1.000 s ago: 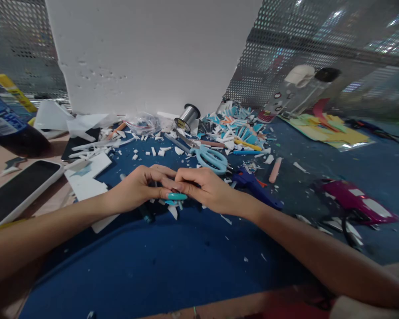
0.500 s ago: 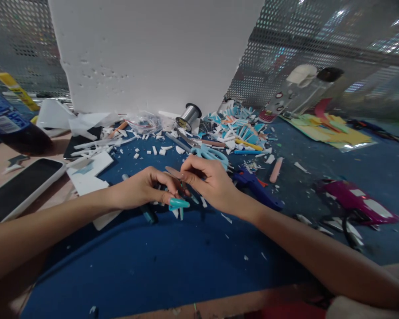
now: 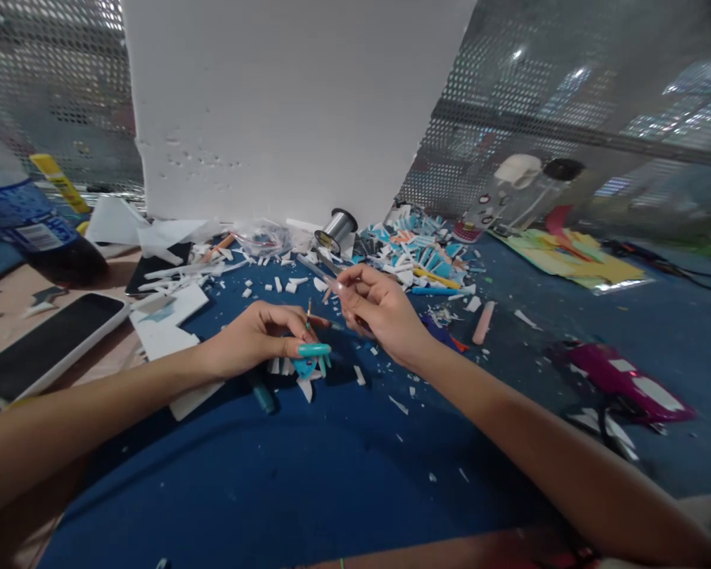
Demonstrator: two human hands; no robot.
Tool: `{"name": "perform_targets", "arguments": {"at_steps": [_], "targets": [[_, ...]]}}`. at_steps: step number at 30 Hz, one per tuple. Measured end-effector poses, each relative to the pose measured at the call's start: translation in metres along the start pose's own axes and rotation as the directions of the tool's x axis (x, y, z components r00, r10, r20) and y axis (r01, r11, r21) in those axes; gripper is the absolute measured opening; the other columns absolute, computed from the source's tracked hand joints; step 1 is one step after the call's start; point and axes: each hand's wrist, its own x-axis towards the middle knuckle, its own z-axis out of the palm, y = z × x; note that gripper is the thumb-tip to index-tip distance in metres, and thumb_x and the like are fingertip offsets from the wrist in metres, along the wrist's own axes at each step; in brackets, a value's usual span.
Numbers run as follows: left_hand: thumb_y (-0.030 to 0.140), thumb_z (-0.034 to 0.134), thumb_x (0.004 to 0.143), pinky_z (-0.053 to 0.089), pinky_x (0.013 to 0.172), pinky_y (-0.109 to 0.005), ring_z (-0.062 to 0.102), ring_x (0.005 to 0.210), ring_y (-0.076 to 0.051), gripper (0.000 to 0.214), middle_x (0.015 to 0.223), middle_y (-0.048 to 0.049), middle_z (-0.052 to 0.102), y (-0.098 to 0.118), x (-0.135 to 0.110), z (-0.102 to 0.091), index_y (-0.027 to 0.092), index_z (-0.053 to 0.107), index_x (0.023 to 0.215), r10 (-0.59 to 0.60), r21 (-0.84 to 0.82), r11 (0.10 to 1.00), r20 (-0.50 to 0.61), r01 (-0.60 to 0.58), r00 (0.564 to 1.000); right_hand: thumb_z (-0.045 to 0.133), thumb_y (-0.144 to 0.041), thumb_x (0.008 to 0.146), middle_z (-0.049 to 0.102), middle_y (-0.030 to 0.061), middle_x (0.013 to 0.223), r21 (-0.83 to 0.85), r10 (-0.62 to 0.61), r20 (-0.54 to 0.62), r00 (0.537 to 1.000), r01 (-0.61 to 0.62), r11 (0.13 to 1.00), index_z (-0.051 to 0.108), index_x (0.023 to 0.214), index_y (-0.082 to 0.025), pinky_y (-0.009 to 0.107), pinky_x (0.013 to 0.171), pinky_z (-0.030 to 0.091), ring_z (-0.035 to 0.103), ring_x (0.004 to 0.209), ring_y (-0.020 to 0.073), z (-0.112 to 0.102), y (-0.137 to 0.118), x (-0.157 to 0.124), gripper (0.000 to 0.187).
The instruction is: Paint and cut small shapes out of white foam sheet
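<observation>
My left hand (image 3: pixel 261 336) is closed, thumb and fingers pinched around a small turquoise and white piece (image 3: pixel 306 367) just above the blue mat. A thin upright sliver shows by its index finger. To the right, a short way off, my right hand (image 3: pixel 379 312) is closed with fingers curled and the tips together. A pale slender strip (image 3: pixel 320 273) points up and left from those tips, blurred; whether it is gripped cannot be told. A dark teal stick (image 3: pixel 263 393) lies below my left hand. White scraps (image 3: pixel 306 389) lie beneath the turquoise piece.
A spool of silver wire (image 3: pixel 336 230) and a heap of blue and white scraps (image 3: pixel 430 245) lie behind my hands. At left are a phone (image 3: pixel 47 340) and a dark drink bottle (image 3: pixel 41 229). A purple-pink item (image 3: pixel 625 379) and yellow papers (image 3: pixel 574 253) sit right.
My right hand has drawn apart from my left and its fingers have lifted. My left hand stays near its place, still pinching the turquoise piece. The view has shifted slightly.
</observation>
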Motion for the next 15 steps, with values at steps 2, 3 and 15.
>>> {"name": "perform_targets", "arguments": {"at_steps": [2,3,15], "targets": [[0.042,0.088,0.069,0.057,0.086,-0.037,0.072,0.089,-0.023,0.021,0.072,-0.0051,0.073,0.001,0.0,0.001,0.024,0.078,0.063,0.0,0.005,1.0,0.025,0.0,1.0,0.074,-0.048,0.084,0.051,-0.0109,0.05,0.002,0.006,0.029,1.0,-0.006,1.0,0.054,0.089,-0.021,0.021,0.036,0.031,0.04,0.036,0.0054,0.003,-0.001,-0.002,0.034],[0.041,0.088,0.069,0.058,0.079,-0.034,0.071,0.083,-0.021,0.02,0.072,-0.0049,0.073,0.001,0.0,0.002,0.024,0.078,0.064,-0.001,0.01,1.0,0.04,0.0,0.999,0.074,-0.048,0.085,0.052,-0.0108,0.051,0.005,0.004,0.044,0.999,-0.004,1.0,0.054,0.09,-0.021,0.021,0.037,0.033,0.042,0.037,0.0059,0.005,-0.001,-0.003,0.034],[0.034,0.085,0.075,0.054,0.065,-0.025,0.066,0.065,-0.015,0.016,0.07,-0.0046,0.074,0.005,-0.006,0.008,0.021,0.08,0.069,0.038,0.027,0.999,0.114,-0.041,0.993,0.058,-0.017,0.091,0.057,-0.0077,0.067,-0.108,-0.007,0.141,0.99,0.022,0.994,0.048,0.104,-0.02,0.024,0.056,0.04,0.056,0.06,0.0092,0.024,0.0,-0.019,0.017]]}}
